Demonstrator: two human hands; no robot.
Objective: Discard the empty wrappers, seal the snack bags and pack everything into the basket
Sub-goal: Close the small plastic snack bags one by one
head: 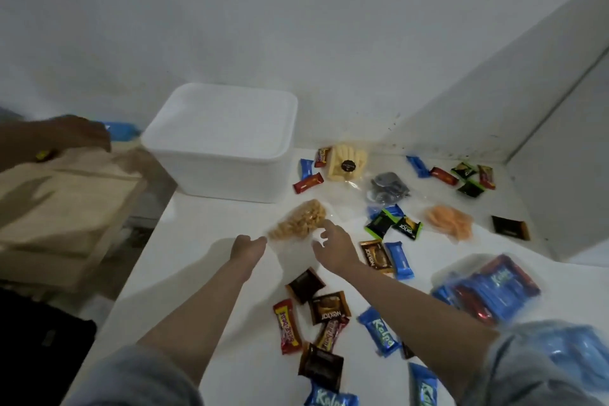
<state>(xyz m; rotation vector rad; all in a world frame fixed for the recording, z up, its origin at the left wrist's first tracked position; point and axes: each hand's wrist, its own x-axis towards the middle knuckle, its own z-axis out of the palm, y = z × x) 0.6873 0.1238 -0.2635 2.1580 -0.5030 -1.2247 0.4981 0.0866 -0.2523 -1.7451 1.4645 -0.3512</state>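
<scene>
Both hands reach forward over the white bench (204, 260) toward a clear bag of golden snacks (301, 220). The left hand (247, 245) lies at the bag's near end, its fingers bunched where the clear plastic tapers; whether its grip has closed on the plastic I cannot tell. The right hand (333, 244) is just right of the bag with its fingers curled and spread, the grip partly open, the fingertips close to the plastic but holding nothing that can be seen.

Beyond the bag and both grips stands a white lidded box (224, 142). To the right of the right hand lie two green packets (392, 224) and a clear bag of orange snacks (449, 222). Nearer the person than the grips, brown packets (326, 306) and blue bars (377, 331) are scattered on the bench. Far left, another person's hand (79, 133) is over a brown paper bag (66, 201).
</scene>
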